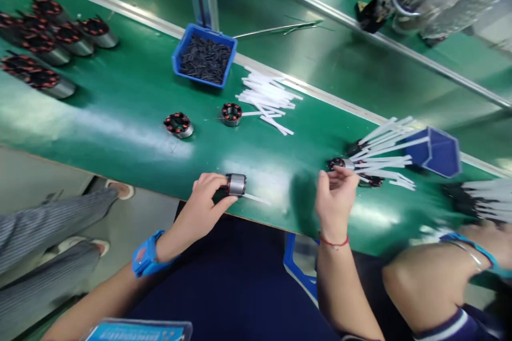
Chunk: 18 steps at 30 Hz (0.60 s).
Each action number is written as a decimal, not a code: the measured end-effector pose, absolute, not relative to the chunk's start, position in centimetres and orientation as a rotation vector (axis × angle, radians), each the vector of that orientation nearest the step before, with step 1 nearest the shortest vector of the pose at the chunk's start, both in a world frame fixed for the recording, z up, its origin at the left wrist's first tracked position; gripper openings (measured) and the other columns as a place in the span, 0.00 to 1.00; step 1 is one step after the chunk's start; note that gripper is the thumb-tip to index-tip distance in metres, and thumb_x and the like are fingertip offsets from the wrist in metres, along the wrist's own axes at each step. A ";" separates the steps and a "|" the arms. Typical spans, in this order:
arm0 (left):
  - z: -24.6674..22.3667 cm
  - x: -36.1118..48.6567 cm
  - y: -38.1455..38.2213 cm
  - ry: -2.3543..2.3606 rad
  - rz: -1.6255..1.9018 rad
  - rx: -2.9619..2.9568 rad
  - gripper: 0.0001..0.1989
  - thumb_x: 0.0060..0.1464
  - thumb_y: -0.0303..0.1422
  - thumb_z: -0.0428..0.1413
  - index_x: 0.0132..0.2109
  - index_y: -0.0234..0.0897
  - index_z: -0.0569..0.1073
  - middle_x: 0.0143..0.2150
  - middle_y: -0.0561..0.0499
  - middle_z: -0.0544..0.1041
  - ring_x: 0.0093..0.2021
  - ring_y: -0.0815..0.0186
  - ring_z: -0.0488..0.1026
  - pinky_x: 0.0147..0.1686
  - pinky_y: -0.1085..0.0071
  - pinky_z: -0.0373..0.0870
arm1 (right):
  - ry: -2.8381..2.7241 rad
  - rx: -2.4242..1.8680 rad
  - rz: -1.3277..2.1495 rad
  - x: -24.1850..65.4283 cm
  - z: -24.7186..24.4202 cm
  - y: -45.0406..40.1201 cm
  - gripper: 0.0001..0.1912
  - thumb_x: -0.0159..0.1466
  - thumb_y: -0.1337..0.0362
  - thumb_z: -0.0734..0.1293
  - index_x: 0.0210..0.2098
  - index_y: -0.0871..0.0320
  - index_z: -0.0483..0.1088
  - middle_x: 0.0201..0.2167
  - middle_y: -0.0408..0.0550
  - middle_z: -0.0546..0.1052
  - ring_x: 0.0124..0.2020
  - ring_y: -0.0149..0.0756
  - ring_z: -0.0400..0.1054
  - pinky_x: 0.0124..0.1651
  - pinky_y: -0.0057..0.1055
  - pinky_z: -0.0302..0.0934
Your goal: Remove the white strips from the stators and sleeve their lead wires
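Note:
My left hand (210, 197) is closed around a motor stator (237, 185), a silver ring with dark windings, near the table's front edge. A white strip (256, 199) extends from its right side. At the right, my right hand (336, 194) has its fingers curled against another stator (338, 163), partly hidden by the fingers. Around it lie several stators with long white strips (384, 160) fanning out to the right. Two stators with copper windings, one at the left (178, 124) and one nearer the strips (231, 114), rest on the green table.
A blue bin (177, 64) of short black pieces stands at the back, beside a pile of white strips (266, 93). Several stators (56, 85) are grouped at far left. A blue bin (448, 152) lies at right, near a co-worker's arm (432, 277). A metal rail (360, 29) runs behind.

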<state>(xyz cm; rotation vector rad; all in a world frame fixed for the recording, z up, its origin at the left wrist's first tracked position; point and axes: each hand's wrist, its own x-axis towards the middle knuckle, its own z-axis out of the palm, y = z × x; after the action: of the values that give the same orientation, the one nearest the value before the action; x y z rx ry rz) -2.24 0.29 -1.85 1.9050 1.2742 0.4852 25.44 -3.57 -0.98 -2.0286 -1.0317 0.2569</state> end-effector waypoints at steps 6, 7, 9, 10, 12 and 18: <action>-2.8 -2.3 0.2 1.275 0.496 1.979 0.08 0.57 0.38 0.53 0.42 0.39 0.67 0.43 0.49 0.70 0.47 0.59 0.63 0.47 0.61 0.60 | -0.962 -2.424 -0.137 30.5 -1.4 -3.4 0.22 0.60 0.51 0.63 0.46 0.62 0.66 0.37 0.54 0.67 0.42 0.46 0.64 0.46 0.43 0.59; -2.8 -2.3 0.2 1.282 0.494 1.986 0.08 0.57 0.38 0.53 0.42 0.39 0.68 0.43 0.49 0.70 0.47 0.59 0.63 0.46 0.62 0.60 | -0.972 -2.433 -0.130 30.5 -1.4 -3.2 0.22 0.60 0.51 0.63 0.46 0.62 0.67 0.37 0.53 0.67 0.41 0.45 0.64 0.46 0.42 0.59; -2.8 -2.3 0.2 1.291 0.490 2.000 0.08 0.58 0.37 0.52 0.42 0.39 0.68 0.43 0.49 0.70 0.47 0.59 0.64 0.46 0.62 0.60 | -1.023 -2.419 -0.162 29.9 -1.6 -3.0 0.20 0.60 0.52 0.63 0.46 0.60 0.67 0.39 0.54 0.66 0.39 0.44 0.64 0.44 0.41 0.60; -2.8 -2.3 0.2 1.293 0.490 2.007 0.08 0.58 0.37 0.52 0.42 0.39 0.68 0.43 0.49 0.70 0.47 0.59 0.64 0.46 0.62 0.60 | -1.071 -2.407 -0.188 29.4 -1.7 -3.0 0.20 0.60 0.54 0.64 0.46 0.60 0.66 0.40 0.55 0.66 0.39 0.44 0.64 0.43 0.40 0.61; -2.8 -2.3 0.2 1.291 0.496 2.022 0.08 0.58 0.37 0.52 0.42 0.39 0.68 0.43 0.49 0.70 0.46 0.59 0.64 0.45 0.63 0.61 | -1.191 -2.380 -0.236 28.3 -2.2 -3.2 0.19 0.60 0.57 0.64 0.47 0.61 0.65 0.41 0.56 0.66 0.39 0.44 0.64 0.41 0.39 0.61; -2.9 -2.5 0.3 1.274 0.509 2.056 0.08 0.58 0.37 0.52 0.42 0.40 0.68 0.42 0.50 0.70 0.45 0.60 0.65 0.44 0.64 0.62 | -1.367 -2.446 -0.392 28.0 -3.1 -3.0 0.15 0.62 0.62 0.61 0.48 0.61 0.64 0.38 0.57 0.67 0.41 0.48 0.63 0.40 0.38 0.61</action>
<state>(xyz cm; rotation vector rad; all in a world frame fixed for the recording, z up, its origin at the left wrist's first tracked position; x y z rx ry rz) -2.48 0.29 -2.92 2.0559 1.2741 0.5086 27.97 -2.98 -3.13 -2.4456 -1.3672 -0.3923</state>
